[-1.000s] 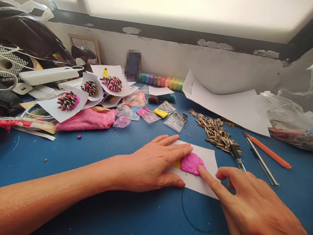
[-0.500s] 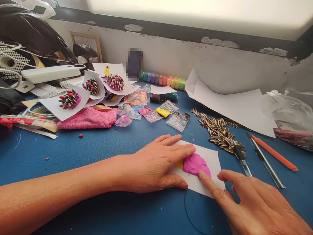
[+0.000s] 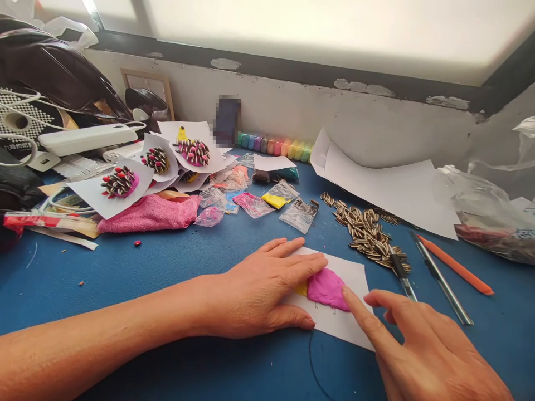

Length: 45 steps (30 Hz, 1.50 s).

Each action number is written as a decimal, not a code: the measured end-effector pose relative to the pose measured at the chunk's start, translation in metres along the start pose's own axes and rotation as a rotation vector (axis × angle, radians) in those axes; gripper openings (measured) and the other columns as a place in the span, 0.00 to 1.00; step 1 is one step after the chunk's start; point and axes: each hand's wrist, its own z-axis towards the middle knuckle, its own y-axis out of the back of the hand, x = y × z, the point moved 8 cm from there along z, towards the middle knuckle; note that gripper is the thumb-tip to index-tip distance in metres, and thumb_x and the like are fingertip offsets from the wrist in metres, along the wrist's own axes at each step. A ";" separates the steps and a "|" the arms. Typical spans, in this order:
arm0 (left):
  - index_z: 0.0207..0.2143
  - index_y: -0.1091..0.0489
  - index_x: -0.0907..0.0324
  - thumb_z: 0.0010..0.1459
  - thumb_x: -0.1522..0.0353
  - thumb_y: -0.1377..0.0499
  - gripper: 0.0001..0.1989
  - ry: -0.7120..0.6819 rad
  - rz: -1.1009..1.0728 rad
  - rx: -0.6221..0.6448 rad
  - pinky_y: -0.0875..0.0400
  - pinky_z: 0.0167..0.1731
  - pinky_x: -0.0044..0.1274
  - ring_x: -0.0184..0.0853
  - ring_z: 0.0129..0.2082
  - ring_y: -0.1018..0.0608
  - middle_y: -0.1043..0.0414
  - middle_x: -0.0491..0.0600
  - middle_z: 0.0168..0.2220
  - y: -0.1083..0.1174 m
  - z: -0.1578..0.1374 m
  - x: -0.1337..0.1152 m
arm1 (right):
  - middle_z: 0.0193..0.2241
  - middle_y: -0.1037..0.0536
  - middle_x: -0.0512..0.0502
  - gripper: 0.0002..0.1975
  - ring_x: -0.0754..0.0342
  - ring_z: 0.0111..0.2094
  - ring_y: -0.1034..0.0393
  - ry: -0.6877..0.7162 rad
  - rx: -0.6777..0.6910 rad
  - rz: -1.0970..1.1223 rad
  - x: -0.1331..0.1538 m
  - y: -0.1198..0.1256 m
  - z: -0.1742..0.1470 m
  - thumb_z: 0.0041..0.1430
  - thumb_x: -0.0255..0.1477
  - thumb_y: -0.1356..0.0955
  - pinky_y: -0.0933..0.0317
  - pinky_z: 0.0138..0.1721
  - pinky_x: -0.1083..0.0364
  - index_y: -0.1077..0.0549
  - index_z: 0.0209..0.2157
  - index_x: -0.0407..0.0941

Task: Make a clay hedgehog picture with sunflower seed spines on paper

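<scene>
A white sheet of paper [image 3: 351,328] lies on the blue table, with a flattened patch of magenta clay [image 3: 326,289] stuck on it. Left of the magenta, a bit of yellow clay [image 3: 301,288] peeks out, mostly covered by my hand. Small drawn legs show below the clay. My left hand [image 3: 267,289] rests flat over the paper's left part, fingers spread, holding it down. My right hand [image 3: 418,340] has its index finger stretched out, its tip touching the right edge of the magenta clay; the other fingers are loosely bent with nothing seen in them.
Sunflower seeds [image 3: 368,234] lie in a heap behind the paper, with a black-and-clear pen [image 3: 403,273], a silver pen [image 3: 445,284] and an orange marker [image 3: 455,264] nearby. Bags of clay [image 3: 253,204], a pink cloth [image 3: 154,213] and finished seed-and-clay hedgehogs [image 3: 119,182] sit at the back left.
My right index fingertip has moved from the lower edge of the magenta clay up to its right edge. My left hand stays flat on the paper. The view has shifted slightly.
</scene>
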 end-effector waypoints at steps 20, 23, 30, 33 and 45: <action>0.71 0.52 0.54 0.63 0.58 0.37 0.40 0.059 -0.033 0.066 0.58 0.69 0.46 0.49 0.72 0.54 0.50 0.52 0.71 -0.001 0.001 -0.001 | 0.42 0.23 0.37 0.29 0.47 0.39 0.28 -0.063 0.039 -0.043 -0.002 -0.006 0.005 0.58 0.15 0.38 0.34 0.41 0.48 0.30 0.60 0.45; 0.71 0.52 0.53 0.63 0.58 0.37 0.40 0.073 -0.040 0.065 0.57 0.70 0.45 0.48 0.73 0.54 0.50 0.51 0.71 0.001 0.001 -0.003 | 0.40 0.24 0.40 0.28 0.50 0.36 0.29 -0.111 0.032 0.060 -0.008 -0.009 0.004 0.59 0.15 0.38 0.34 0.38 0.51 0.30 0.60 0.46; 0.71 0.52 0.55 0.63 0.57 0.37 0.41 0.104 -0.036 0.091 0.57 0.69 0.46 0.49 0.72 0.53 0.52 0.53 0.71 0.001 0.003 -0.002 | 0.42 0.26 0.41 0.23 0.53 0.39 0.30 -0.225 0.050 0.348 -0.026 -0.010 0.000 0.61 0.18 0.38 0.33 0.39 0.56 0.26 0.54 0.46; 0.71 0.52 0.54 0.63 0.57 0.37 0.41 0.108 -0.038 0.083 0.58 0.70 0.45 0.48 0.72 0.53 0.51 0.51 0.71 0.001 0.003 -0.002 | 0.41 0.26 0.40 0.22 0.52 0.38 0.31 -0.213 0.024 0.305 -0.025 -0.007 -0.001 0.61 0.18 0.38 0.33 0.38 0.55 0.26 0.54 0.44; 0.71 0.51 0.55 0.62 0.58 0.36 0.41 0.119 -0.034 0.092 0.58 0.70 0.45 0.48 0.72 0.53 0.51 0.51 0.71 0.000 0.004 -0.001 | 0.41 0.27 0.38 0.24 0.51 0.38 0.32 -0.167 0.000 0.217 -0.018 -0.008 0.003 0.59 0.16 0.38 0.34 0.38 0.52 0.28 0.56 0.43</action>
